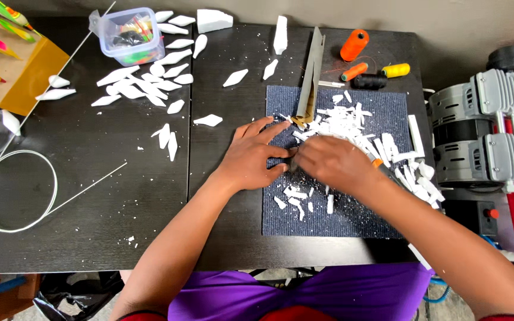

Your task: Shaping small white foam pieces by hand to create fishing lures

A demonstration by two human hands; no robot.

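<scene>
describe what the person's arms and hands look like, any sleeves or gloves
Both hands are bare: no gloves, rings or watch show on the left hand or the right hand. The forearms are uncovered too, with no sleeves in view down to the bottom edge. A purple garment covers the lap, with a bit of red below it.

Dk blue ribbed mat [364, 220], white foam scraps [343, 125], orange thread spool [354, 45], black table [90, 196].

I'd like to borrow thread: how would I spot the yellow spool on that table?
Start at the blue-grey mat on the black table, then look past its far right corner. Four spools lie there; the yellow spool is the rightmost, lying on its side beside a black spool, and the only yellow one.
</scene>
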